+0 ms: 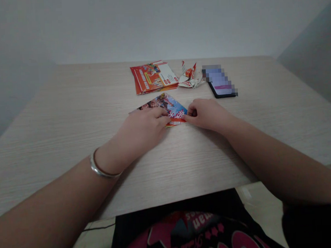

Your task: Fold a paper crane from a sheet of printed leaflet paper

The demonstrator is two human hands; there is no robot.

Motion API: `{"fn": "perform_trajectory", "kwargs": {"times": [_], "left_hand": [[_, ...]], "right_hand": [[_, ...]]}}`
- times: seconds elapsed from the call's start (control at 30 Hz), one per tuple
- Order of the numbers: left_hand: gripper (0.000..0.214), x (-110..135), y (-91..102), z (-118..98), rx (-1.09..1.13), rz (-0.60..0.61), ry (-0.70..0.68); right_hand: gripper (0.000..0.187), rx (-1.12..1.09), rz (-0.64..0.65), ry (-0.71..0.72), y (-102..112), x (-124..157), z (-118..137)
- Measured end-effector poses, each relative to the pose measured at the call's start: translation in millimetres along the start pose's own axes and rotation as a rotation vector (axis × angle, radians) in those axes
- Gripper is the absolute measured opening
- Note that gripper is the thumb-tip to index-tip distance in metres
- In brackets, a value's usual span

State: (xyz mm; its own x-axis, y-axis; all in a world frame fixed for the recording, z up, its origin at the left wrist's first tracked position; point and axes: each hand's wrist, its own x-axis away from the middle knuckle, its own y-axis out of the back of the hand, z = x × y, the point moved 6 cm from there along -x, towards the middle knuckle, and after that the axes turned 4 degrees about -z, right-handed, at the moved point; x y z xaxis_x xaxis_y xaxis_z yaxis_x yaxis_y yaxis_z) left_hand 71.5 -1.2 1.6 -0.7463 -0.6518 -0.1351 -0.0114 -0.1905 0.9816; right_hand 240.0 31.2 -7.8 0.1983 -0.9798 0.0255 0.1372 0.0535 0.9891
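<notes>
A printed paper flyer [166, 101], folded to a triangular point at the far side, lies on the table between my hands. It shows a blue picture and a red strip with white lettering along its near edge. My left hand [143, 127] covers the flyer's left part, its thumb and fingers closed on the near edge; a silver bangle circles that wrist. At the right corner, my right hand [205, 114] holds the flyer in a pinch, with the other fingers curled in. The paper's left part is partly hidden under my left hand.
Behind the flyer, a stack of red and orange leaflets [152, 78] lies on the pale wooden table [77, 95]. To its right are folded paper pieces [191, 78] in white and red, then a phone [220, 82] with a lit, partly blurred screen. A wall [160, 24] stands behind.
</notes>
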Motion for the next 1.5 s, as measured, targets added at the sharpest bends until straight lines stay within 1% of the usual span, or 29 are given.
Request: {"fn": "perform_trajectory", "kwargs": {"times": [0.07, 0.1, 0.23, 0.37, 0.57, 0.67, 0.8, 1.0, 1.13, 1.27, 1.33, 1.4, 1.5], "left_hand": [[0.038, 5.3, -0.1, -12.5, -0.035, 0.038, -0.029], [0.040, 7.2, 0.4, -17.7, -0.055, 0.036, -0.037], [0.045, 8.8, -2.1, -26.8, -0.085, 0.042, -0.037], [0.043, 6.7, -4.8, -25.6, -0.062, 0.041, -0.022], [0.040, 6.3, -5.8, -28.1, -0.089, 0.015, -0.042], [0.037, 5.5, -4.6, -29.8, -0.089, -0.014, -0.050], [0.047, 5.7, -2.3, -30.4, -0.082, -0.025, -0.060], [0.051, 5.3, -2.1, -29.9, -0.066, 0.021, -0.049], [0.052, 3.9, -2.0, -29.7, -0.046, 0.016, -0.037], [0.050, 4.0, -1.3, -28.9, -0.031, 0.002, -0.025], [0.051, 4.3, -1.8, -28.9, -0.031, 0.011, -0.027], [0.053, 4.5, -1.8, -29.3, -0.033, 0.016, -0.033], [0.054, 4.6, -1.5, -29.7, -0.033, 0.021, -0.033]], "right_hand": [[0.034, 0.005, 0.000, 0.005, -0.2, 0.1, 0.1], [0.035, 0.008, 0.000, 0.006, -0.4, -0.1, 0.1], [0.037, 0.014, 0.002, 0.009, -1.2, -1.8, -0.1], [0.037, 0.023, 0.004, 0.014, -0.9, -2.7, 1.4], [0.036, 0.024, 0.020, -0.001, 1.1, -2.0, 1.7], [0.033, -0.027, 0.050, -0.026, 2.4, -1.6, -5.5], [0.027, -0.111, 0.094, -0.055, 3.1, -1.3, -15.1], [0.027, -0.048, 0.077, -0.077, 5.3, -2.8, -20.0], [0.028, 0.028, 0.063, -0.095, 9.7, -4.6, -36.4], [0.024, -0.085, 0.095, -0.099, 12.5, -4.7, -50.2], [0.023, -0.133, 0.080, -0.087, 14.5, -3.5, -47.9], [0.024, -0.154, 0.059, -0.074, 14.7, -1.6, -40.0], [0.027, -0.106, 0.075, -0.104, 9.1, 1.5, -28.7]]}}
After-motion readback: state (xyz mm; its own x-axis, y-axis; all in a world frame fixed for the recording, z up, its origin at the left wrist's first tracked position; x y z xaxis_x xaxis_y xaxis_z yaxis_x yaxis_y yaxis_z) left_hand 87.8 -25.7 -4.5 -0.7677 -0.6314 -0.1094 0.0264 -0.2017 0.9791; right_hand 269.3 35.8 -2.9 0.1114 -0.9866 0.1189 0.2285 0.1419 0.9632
